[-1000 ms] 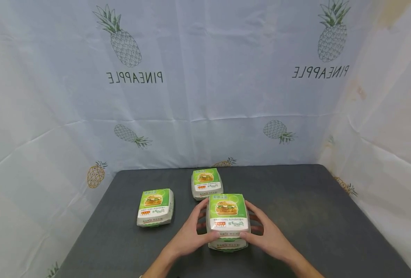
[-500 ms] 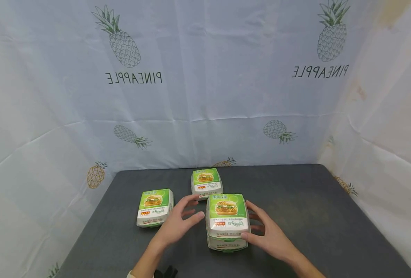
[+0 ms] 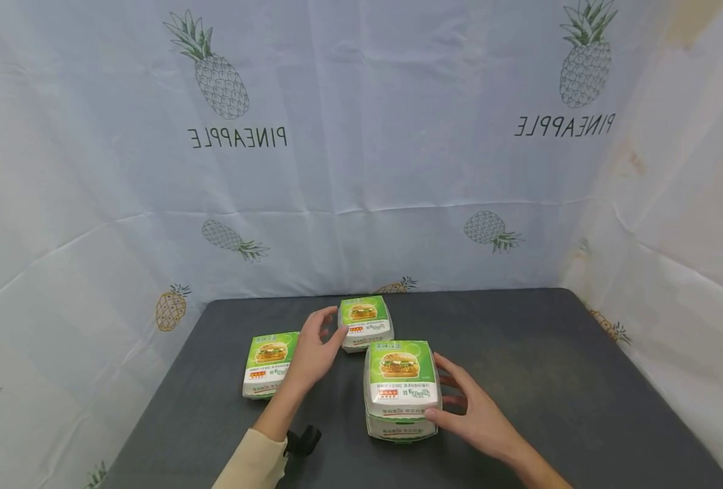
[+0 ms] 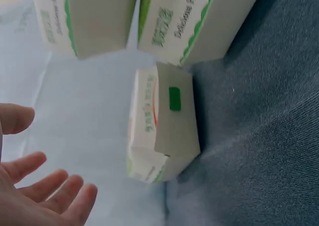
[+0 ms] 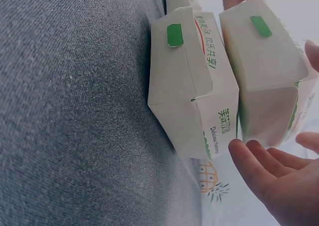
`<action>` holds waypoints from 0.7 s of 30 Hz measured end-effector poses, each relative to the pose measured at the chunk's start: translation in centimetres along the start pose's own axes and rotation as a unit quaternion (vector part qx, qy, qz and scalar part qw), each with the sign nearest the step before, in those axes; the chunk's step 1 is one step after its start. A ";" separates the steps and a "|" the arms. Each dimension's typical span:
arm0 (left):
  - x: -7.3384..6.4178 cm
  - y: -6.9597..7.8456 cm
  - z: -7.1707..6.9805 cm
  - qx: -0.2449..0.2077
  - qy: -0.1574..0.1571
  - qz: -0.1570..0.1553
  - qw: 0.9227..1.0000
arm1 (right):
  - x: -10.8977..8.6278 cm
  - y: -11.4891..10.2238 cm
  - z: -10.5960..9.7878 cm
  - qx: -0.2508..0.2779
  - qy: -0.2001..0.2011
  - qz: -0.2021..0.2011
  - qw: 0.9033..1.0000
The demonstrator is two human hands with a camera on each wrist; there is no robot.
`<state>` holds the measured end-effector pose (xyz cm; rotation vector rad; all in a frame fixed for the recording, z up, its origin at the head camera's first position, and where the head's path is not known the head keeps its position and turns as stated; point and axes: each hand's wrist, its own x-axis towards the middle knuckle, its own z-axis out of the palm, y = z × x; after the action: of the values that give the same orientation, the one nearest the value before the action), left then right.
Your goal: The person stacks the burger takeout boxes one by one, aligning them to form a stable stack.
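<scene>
The boxes (image 3: 400, 377) share one print: bright green above, white below, with a golden-brown burger (image 3: 399, 365), a red patch and green lettering. Their off-white sides show a green tab (image 4: 174, 99) and green scalloped edging. The worktop (image 3: 520, 360) is dark grey. Behind it I see whitish cloth (image 3: 398, 156) printed with green pineapples (image 3: 221, 85), some orange ones (image 3: 170, 310) and dark reversed capitals. The sleeve (image 3: 253, 462) is cream.

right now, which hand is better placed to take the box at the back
Probably the left hand: its spread fingers are right beside the back box, with nothing in its grasp. The right hand is at the side of the stacked boxes, farther from it.
</scene>
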<state>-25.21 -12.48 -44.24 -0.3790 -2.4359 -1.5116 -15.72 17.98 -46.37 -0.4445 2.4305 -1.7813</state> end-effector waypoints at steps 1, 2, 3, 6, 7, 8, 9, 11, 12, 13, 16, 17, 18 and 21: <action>0.3 -0.1 0.1 0.004 0.002 -0.005 1.000 | 0.0 0.0 0.0 -0.001 0.000 0.000 1.000; 0.5 -0.2 0.2 0.008 0.000 -0.013 1.000 | 0.0 0.0 0.0 -0.002 0.000 0.000 1.000; 0.7 -0.4 0.4 0.015 -0.003 -0.020 1.000 | 0.0 -0.1 0.0 -0.003 0.001 0.001 1.000; 1.1 -0.8 0.8 0.032 -0.015 -0.041 0.999 | -0.1 -0.1 -0.1 -0.006 0.003 -0.002 1.000; 1.3 -0.9 0.9 0.035 -0.020 -0.048 0.998 | -0.1 -0.1 -0.2 -0.007 0.003 -0.002 1.000; 1.4 -1.1 1.1 0.038 -0.024 -0.056 0.997 | -0.1 -0.1 -0.2 -0.007 0.003 -0.002 1.000; 1.6 -1.2 1.3 0.042 -0.026 -0.060 0.997 | -0.1 -0.1 -0.2 -0.006 0.003 -0.003 1.000; 2.0 -1.6 1.6 0.044 -0.030 -0.066 0.996 | -0.2 -0.1 -0.3 -0.006 0.001 -0.003 1.000; 2.3 -1.8 1.7 0.045 -0.033 -0.070 0.996 | -0.2 -0.1 -0.3 -0.004 0.000 -0.001 1.000; 2.5 -2.0 1.8 0.047 -0.036 -0.073 0.996 | -0.2 -0.1 -0.3 -0.005 0.000 0.000 1.000; 3.2 -2.7 2.2 0.047 -0.049 -0.073 0.995 | -0.3 -0.1 -0.3 -0.007 0.001 0.005 1.000; 3.4 -2.9 2.3 0.047 -0.053 -0.073 0.995 | -0.4 -0.1 -0.3 -0.008 0.002 0.006 1.000; 3.6 -3.0 2.4 0.044 -0.058 -0.076 0.994 | -0.4 -0.1 -0.4 -0.009 0.002 0.007 1.000; 4.1 -3.6 2.7 0.031 -0.075 -0.086 0.993 | -0.4 -0.1 -0.4 -0.010 0.004 0.009 1.000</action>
<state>-30.45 -11.25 -46.99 -0.2878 -2.6872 -1.5198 -15.41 18.45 -46.21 -0.4162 2.4521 -1.7551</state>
